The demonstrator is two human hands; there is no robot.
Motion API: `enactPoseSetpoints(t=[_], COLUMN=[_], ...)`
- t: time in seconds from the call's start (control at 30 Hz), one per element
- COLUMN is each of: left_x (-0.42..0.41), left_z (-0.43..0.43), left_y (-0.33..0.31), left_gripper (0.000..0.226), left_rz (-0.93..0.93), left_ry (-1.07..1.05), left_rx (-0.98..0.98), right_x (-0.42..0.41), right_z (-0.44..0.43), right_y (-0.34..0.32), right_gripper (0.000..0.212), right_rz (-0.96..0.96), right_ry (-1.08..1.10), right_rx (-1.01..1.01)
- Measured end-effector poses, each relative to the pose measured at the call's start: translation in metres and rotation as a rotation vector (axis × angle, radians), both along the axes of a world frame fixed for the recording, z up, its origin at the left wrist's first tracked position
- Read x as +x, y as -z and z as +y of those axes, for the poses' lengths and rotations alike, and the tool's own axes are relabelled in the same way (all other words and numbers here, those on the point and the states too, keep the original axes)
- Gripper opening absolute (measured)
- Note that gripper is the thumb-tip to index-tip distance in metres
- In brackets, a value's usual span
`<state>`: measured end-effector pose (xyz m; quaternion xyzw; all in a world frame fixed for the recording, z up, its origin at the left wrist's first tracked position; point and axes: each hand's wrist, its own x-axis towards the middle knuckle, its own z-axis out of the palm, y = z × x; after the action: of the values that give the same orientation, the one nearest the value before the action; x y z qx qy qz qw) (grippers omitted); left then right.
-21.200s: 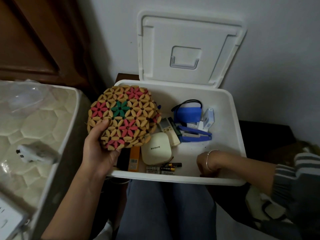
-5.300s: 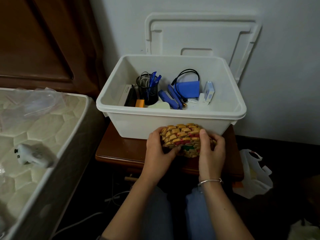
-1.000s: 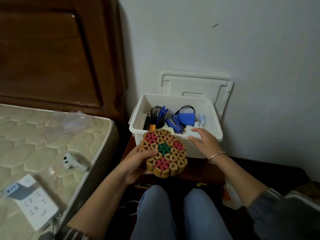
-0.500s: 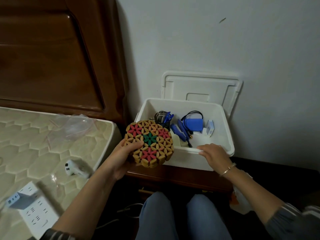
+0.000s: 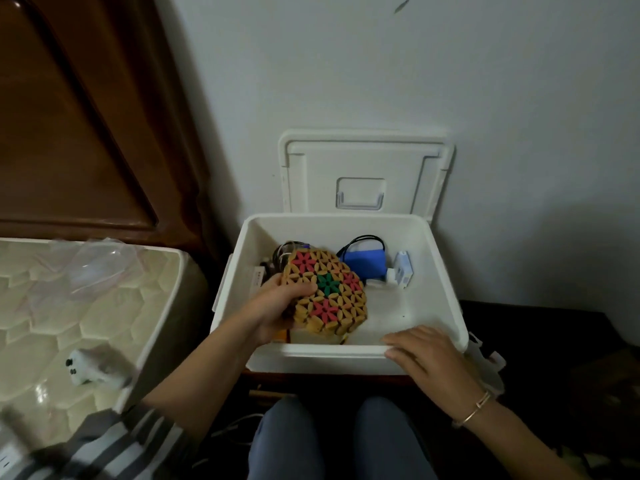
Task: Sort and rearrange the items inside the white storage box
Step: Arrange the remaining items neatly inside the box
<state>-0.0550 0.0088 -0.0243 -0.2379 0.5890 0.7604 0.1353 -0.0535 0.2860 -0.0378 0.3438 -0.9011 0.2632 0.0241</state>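
Note:
The white storage box (image 5: 446, 271) stands open on a brown side table, its lid (image 5: 360, 174) leaning on the wall behind. My left hand (image 5: 277, 303) grips a round woven mat (image 5: 329, 292) of tan, red and green petals, held tilted over the box's left half. My right hand (image 5: 420, 351) rests with straight fingers on the box's front right rim. Inside I see a blue pouch (image 5: 367, 266) with a black cord, a small white and blue item (image 5: 403, 273) and a dark pen cup (image 5: 282, 252), partly hidden by the mat.
A mattress (image 5: 69, 306) lies to the left with a clear plastic bag (image 5: 93, 268) and a small white device (image 5: 93, 367) on it. A dark wooden headboard (image 5: 86, 116) rises behind. My knees sit below the table, and a white bag (image 5: 485, 362) hangs at the box's right.
My left hand has carried the mat from in front of the box's left corner up and over into the box. My right hand stays on the front rim. The view has moved closer.

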Motion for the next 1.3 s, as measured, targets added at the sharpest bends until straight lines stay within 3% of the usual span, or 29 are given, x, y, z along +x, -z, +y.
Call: enactPoseSetpoints(t=[0.13, 0.27, 0.37, 0.8, 0.97, 1.3], left_x=[-0.032, -0.062, -0.08, -0.123, -0.124, -0.123], left_z=[0.021, 0.045, 0.059, 0.083, 0.086, 0.093], left_y=[0.014, 0.028, 0.038, 0.079, 0.09, 0.095], left_gripper=[0.053, 0.053, 0.053, 0.063, 0.07, 0.065], left_rz=[-0.089, -0.174, -0.248, -0.375, -0.382, -0.301], left_ry=[0.163, 0.323, 0.457, 0.829, 0.842, 0.84], left_rx=[-0.101, -0.172, -0.169, -0.255, -0.355, -0.494], right_x=[-0.038, -0.069, -0.079, -0.078, -0.078, -0.08], right_z=[0.023, 0.023, 0.013, 0.013, 0.012, 0.014], right_y=[-0.004, 0.002, 0.01, 0.022, 0.023, 0.03], right_gripper=[0.032, 0.061, 0.054, 0.045, 0.046, 0.045], right_rz=[0.059, -0.304, -0.39, -0.224, -0.209, -0.178], right_ry=[0.288, 0.603, 0.601, 0.65, 0.645, 0.65], right_rx=[-0.074, -0.079, -0.079, -0.012, -0.015, -0.013])
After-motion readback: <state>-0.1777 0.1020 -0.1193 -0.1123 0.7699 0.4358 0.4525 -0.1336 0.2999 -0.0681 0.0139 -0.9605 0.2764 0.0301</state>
